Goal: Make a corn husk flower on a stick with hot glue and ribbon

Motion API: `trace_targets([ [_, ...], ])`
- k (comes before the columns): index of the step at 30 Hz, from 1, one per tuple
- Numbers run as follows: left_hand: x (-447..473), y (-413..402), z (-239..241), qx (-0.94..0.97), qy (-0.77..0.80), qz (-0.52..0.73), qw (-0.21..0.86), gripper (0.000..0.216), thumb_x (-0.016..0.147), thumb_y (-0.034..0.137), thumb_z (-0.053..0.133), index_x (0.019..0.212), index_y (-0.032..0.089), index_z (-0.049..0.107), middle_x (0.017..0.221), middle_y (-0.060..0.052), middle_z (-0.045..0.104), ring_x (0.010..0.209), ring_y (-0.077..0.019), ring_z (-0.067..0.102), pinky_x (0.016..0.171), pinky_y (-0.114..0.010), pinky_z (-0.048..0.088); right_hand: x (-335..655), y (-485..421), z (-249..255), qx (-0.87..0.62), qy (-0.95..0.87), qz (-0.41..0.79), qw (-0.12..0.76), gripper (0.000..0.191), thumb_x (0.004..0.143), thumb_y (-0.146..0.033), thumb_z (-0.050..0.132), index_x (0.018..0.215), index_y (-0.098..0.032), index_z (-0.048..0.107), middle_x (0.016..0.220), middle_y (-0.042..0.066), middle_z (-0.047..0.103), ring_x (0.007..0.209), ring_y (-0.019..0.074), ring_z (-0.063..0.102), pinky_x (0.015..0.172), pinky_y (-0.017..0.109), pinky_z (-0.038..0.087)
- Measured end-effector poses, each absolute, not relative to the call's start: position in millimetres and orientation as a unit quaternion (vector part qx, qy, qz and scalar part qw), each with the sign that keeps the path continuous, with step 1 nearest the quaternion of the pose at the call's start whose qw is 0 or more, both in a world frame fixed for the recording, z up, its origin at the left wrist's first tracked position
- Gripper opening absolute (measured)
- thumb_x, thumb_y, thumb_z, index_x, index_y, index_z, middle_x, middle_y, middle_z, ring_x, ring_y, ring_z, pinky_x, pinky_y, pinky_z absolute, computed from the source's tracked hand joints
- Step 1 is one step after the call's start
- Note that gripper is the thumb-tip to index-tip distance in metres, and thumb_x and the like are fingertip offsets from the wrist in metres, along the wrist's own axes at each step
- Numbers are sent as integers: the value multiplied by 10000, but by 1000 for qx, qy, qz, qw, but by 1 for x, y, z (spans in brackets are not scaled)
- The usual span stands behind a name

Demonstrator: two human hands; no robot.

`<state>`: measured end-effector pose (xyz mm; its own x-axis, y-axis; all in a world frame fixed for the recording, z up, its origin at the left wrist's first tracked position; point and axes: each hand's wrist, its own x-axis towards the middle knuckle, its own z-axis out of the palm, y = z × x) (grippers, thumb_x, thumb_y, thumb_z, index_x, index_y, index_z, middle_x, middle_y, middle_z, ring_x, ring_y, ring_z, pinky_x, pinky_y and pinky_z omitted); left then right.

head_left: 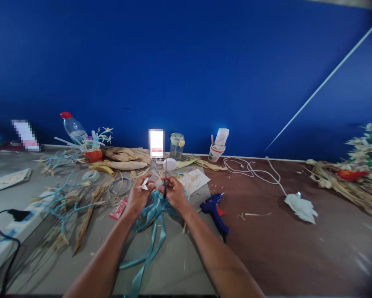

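My left hand [138, 193] pinches a small white flower-like piece [145, 183] between its fingertips. Close beside it, my right hand [176, 193] is closed on what look like dark scissors [165, 182], seen edge-on with the thin tip pointing up and away. The two hands are a little apart. Beneath them lies a loose heap of teal ribbon [154, 215], its tails running toward the front edge. A red packet [118, 209] sits left of my left wrist, and a white paper [196, 180] lies beyond my right hand.
A blue glue gun [215, 211] lies right of my right forearm. Wrapped stems [64, 213], dried husks [126, 154] and a power strip [21, 236] occupy the left. Behind stand a jar [176, 145] and a paper cup [216, 153]; a white cable [257, 170] trails right.
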<state>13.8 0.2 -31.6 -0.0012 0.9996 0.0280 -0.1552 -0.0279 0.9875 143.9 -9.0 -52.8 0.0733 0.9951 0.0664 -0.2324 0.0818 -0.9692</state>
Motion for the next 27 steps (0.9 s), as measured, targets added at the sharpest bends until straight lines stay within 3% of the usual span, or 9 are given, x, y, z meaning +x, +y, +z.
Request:
trace_targets([
  [6,11,0,-34,374,414,544,627,498,563,255,762,1012,175,565,667,25,625,445,-55,462,434,-175,324,146,-9,-48,-445,-406,489,631,367,601,-327,696,908,-197,543,663,-35,567,588,112,547,577,244,459],
  [11,10,3,-36,304,407,565,650,357,572,283,766,851,148,588,643,48,578,373,-4,335,386,-160,289,146,-8,-48,-455,-392,467,650,393,607,-345,690,932,-198,524,676,-22,598,643,141,594,611,261,490],
  [15,16,-1,-39,318,395,540,671,355,569,363,772,784,146,590,601,55,560,387,-17,372,391,-166,299,142,-9,-51,-455,-405,459,647,393,625,-337,675,954,-197,514,711,-19,614,664,141,608,633,263,499],
  [19,21,-6,-37,345,405,540,652,313,551,310,784,739,156,586,545,51,549,440,-58,472,431,-178,345,136,-10,-54,-458,-437,454,627,360,653,-311,647,969,-199,517,812,12,643,693,137,621,645,251,505],
  [27,8,3,-35,364,453,602,547,268,610,351,724,676,159,548,460,82,404,372,-35,312,383,-183,216,140,-11,-65,-488,-550,427,526,370,653,-293,647,993,-175,562,775,13,631,678,137,594,622,245,476],
])
